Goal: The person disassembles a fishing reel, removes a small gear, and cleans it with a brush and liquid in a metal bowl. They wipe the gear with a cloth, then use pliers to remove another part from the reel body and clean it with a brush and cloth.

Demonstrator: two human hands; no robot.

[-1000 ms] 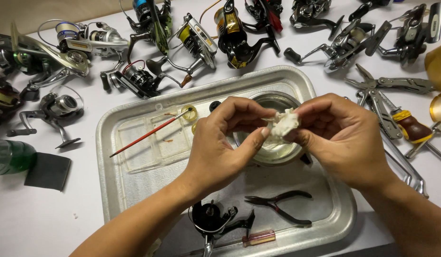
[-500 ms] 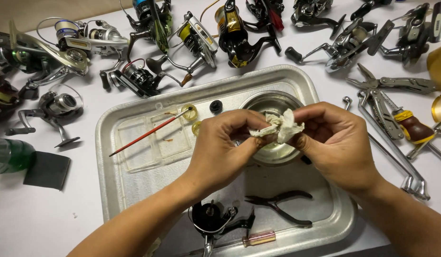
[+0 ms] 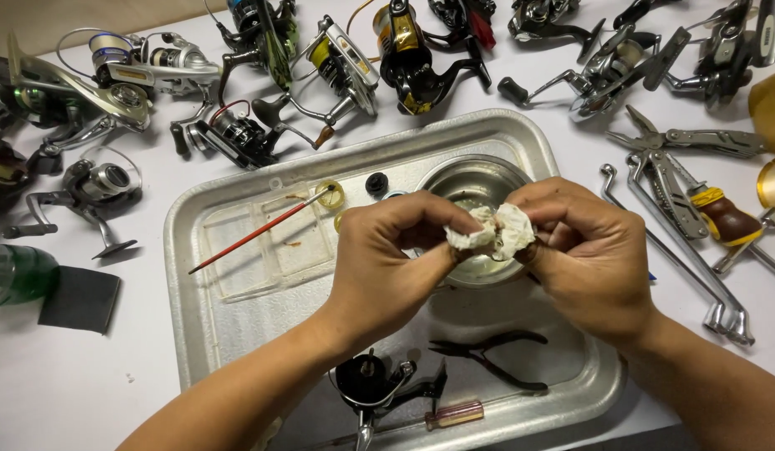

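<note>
Together the left hand and the right hand pinch a crumpled white cloth between closed fingertips, above the small metal bowl in the metal tray. Black pliers lie in the tray near the wrists.

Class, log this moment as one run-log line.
left hand + right hand: pinching crumpled white cloth | over round metal bowl | in aluminium tray
</note>
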